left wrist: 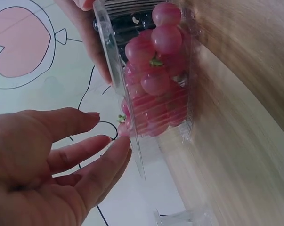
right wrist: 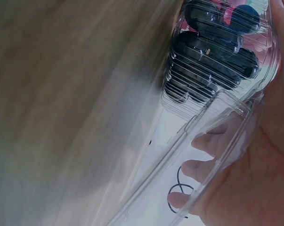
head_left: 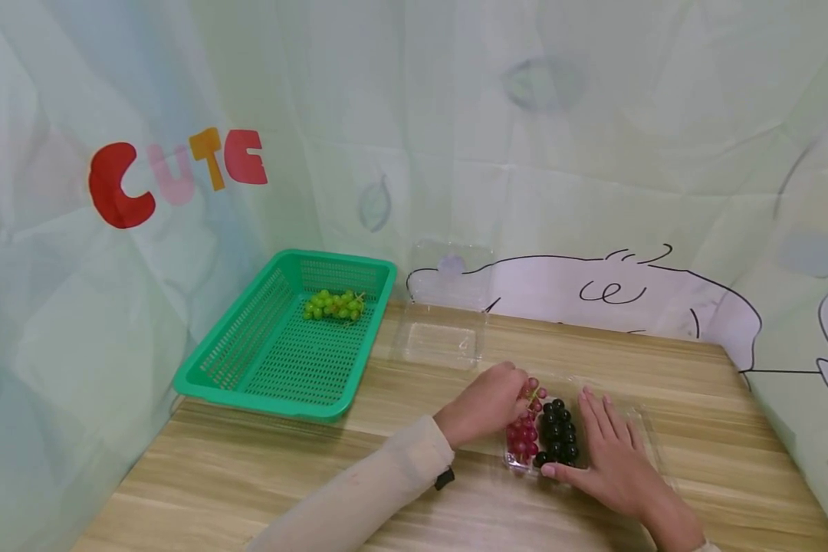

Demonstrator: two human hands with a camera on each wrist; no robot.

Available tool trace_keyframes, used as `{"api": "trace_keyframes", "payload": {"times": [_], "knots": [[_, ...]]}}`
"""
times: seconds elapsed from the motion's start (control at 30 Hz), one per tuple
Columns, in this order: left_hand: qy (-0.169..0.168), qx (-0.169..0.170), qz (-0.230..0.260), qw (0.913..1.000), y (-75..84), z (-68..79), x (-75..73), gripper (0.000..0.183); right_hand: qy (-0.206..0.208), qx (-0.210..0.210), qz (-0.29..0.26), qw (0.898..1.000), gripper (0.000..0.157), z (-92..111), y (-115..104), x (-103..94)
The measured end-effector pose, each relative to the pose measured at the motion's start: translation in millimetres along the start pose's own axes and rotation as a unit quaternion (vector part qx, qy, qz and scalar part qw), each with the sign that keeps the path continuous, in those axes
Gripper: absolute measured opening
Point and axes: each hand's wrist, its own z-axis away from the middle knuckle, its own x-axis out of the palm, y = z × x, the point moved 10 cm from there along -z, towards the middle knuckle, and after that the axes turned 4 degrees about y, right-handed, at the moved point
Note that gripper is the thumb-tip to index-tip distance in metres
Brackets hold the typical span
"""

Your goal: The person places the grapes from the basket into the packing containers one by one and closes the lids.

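A clear plastic clamshell box (right wrist: 222, 101) lies with its lid folded out to the right. Inside, red grapes (head_left: 522, 437) fill the left side and black grapes (head_left: 557, 433) the right. My left hand (head_left: 486, 402) is at the box's far left, by the red grapes; in the left wrist view its bent fingers (left wrist: 101, 176) and thumb stand apart near a small stem, and I see no grape between them. My right hand (head_left: 614, 460) rests over the transparent lid, fingers extended, thumb by the box's near edge.
A green plastic basket (head_left: 262, 400) stands at the back left with a bunch of green grapes (head_left: 334, 305) inside. Another clear box (head_left: 441, 343) stands opened near the back curtain (head_left: 455, 115). The wooden table (head_left: 234, 468) meets printed cloth at the back and sides.
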Motion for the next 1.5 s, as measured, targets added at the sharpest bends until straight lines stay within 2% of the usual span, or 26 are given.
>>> {"api": "trace_keyframes", "payload": {"times": [0.13, 0.43, 0.67, 0.8, 0.93, 1.07, 1.23, 1.3, 1.33, 1.4, 1.5], "knots": [[0.022, -0.005, 0.007, 0.9997, -5.5, 2.4, -5.8, 0.014, -0.006, 0.006, -0.002, 1.000, 0.122, 0.0, 1.1, 1.1], [0.032, -0.035, 0.011, 0.9988, -20.7, 9.3, -10.6, 0.019, -0.003, 0.005, 0.002, 1.000, 0.120, -0.6, 0.9, 0.7], [0.037, -0.072, 0.038, 0.9960, -31.9, 15.8, -14.5, 0.033, -0.001, 0.005, 0.005, 1.000, 0.119, -1.8, 1.6, 0.5], [0.035, -0.091, 0.062, 0.9933, -37.7, 19.3, -15.9, 0.034, -0.002, 0.005, 0.005, 1.000, 0.120, -1.8, 1.6, 0.2], [0.022, -0.115, 0.118, 0.9860, -45.8, 25.8, -10.7, 0.041, -0.002, 0.006, 0.003, 1.000, 0.120, -1.6, 1.1, 0.0], [0.000, -0.152, 0.205, 0.9669, -55.0, 35.4, -2.3, 0.053, -0.003, 0.007, 0.003, 1.000, 0.120, -1.6, 0.4, -0.3], [-0.040, -0.217, 0.322, 0.9206, -62.4, 48.9, 12.1, 0.052, -0.003, 0.009, -0.001, 1.000, 0.120, -1.5, 0.2, -0.4], [-0.055, -0.240, 0.356, 0.9016, -62.9, 54.5, 18.3, 0.049, -0.005, 0.010, -0.003, 1.000, 0.120, -1.5, 0.4, 0.0], [-0.059, -0.246, 0.368, 0.8948, -62.5, 56.9, 21.1, 0.048, -0.006, 0.010, -0.002, 1.000, 0.120, -1.5, 0.4, 0.2], [-0.069, -0.258, 0.386, 0.8828, -61.8, 62.1, 27.3, 0.043, -0.009, 0.011, -0.002, 1.000, 0.120, -1.4, 0.5, 0.8], [-0.076, -0.264, 0.403, 0.8730, -58.5, 68.2, 34.2, 0.034, -0.012, 0.012, -0.001, 1.000, 0.121, -1.3, 0.7, 1.3]]}}
